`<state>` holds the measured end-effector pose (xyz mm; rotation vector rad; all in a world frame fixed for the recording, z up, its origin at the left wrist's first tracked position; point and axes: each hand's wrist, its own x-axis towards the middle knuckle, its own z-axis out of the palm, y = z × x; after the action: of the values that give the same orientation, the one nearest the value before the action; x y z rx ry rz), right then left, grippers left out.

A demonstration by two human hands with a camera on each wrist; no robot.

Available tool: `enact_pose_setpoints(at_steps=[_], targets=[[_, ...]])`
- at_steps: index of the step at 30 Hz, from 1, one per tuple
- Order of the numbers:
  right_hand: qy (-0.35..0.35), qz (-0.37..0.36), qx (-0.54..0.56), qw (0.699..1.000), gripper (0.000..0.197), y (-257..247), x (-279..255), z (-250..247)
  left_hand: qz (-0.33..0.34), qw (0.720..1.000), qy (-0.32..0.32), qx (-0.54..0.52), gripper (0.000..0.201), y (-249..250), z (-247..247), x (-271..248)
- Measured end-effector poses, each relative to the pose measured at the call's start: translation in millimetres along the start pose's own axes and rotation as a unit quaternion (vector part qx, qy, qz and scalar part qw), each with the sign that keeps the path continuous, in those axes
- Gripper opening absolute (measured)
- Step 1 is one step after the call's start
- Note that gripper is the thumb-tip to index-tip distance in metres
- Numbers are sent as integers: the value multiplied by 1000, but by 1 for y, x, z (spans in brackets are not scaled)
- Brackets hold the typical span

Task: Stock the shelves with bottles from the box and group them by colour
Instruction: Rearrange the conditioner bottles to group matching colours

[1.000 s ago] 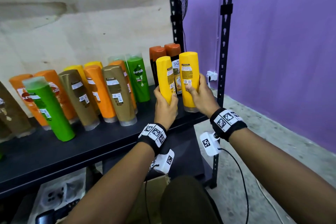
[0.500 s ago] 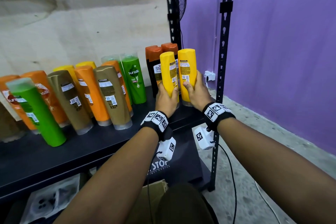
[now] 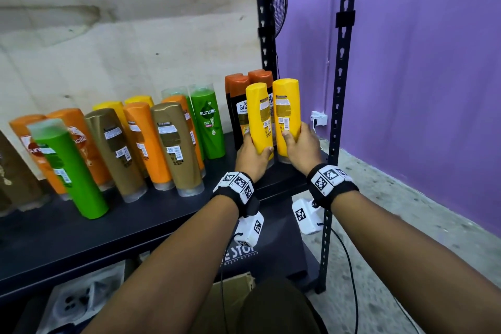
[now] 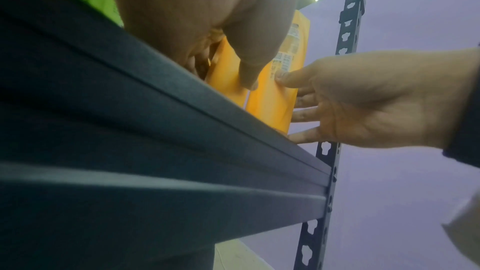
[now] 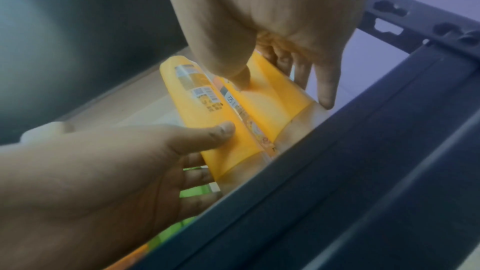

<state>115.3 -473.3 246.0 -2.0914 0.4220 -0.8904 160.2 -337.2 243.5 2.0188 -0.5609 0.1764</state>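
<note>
Two yellow bottles stand side by side, caps down, at the right end of the black shelf (image 3: 135,228). My left hand (image 3: 253,156) grips the left yellow bottle (image 3: 259,116), which leans slightly left. The right yellow bottle (image 3: 286,114) is upright, and my right hand (image 3: 301,144) grips it low down. The left wrist view shows my left hand (image 4: 207,17) around its bottle (image 4: 228,81), thumb in front. In the right wrist view my right hand (image 5: 272,17) wraps its bottle (image 5: 270,98). Both bases are partly hidden by my fingers.
Two dark bottles with orange caps (image 3: 235,106) stand right behind the yellow pair. Green (image 3: 208,122), gold (image 3: 176,149) and orange bottles (image 3: 147,141) fill the shelf to the left. A black upright post (image 3: 339,116) bounds the right end. A cardboard box (image 3: 238,283) sits below.
Both hands have carried the yellow bottles forward and down, from above the front edge to the shelf's right end, close in front of the dark bottles. Both grips are unchanged.
</note>
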Motion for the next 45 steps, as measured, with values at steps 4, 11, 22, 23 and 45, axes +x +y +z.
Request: enact_pose_setpoints(at_steps=[4,11,22,23,45], targets=[[19,4,-68,997,47,-1,-10,-8,-35,997,-18,66,58,-6,0,-12],[19,-27,-104,994,20,-7,-29,-17,-45,994,12,95,31,-5,-21,-30],[-97,-106,-168,975,22,-52,-55,12,-41,974,47,217,31,-21,-87,-71],[-104,-111,-170,974,23,-58,-58,17,-42,975,56,212,30,-24,-94,-75],[-183,-158,-194,951,29,-103,-79,93,-55,980,160,100,71,-64,-153,-81]])
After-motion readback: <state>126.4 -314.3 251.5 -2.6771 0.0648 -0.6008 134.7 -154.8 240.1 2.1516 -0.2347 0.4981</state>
